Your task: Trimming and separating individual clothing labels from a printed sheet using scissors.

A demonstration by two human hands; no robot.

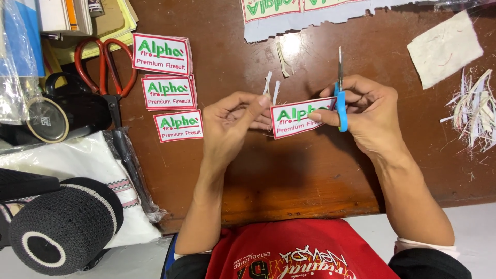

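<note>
My left hand (235, 121) pinches the left end of a white embroidered patch (295, 119) with a red border and green lettering, held just above the brown wooden table (289, 175). My right hand (364, 113) holds small blue-handled scissors (340, 98), their blades pointing away from me, and its fingers also touch the patch's right end. Two thin white trimmed strips (271, 88) lie just beyond the patch.
Three stacks of finished patches (168, 90) lie to the left, beside large red-handled scissors (106, 70). An uncut sheet of patches (289, 15) sits at the far edge. A white cloth piece (444, 49) and a pile of trimmings (475, 111) lie right. Black knitted caps (62, 222) sit near left.
</note>
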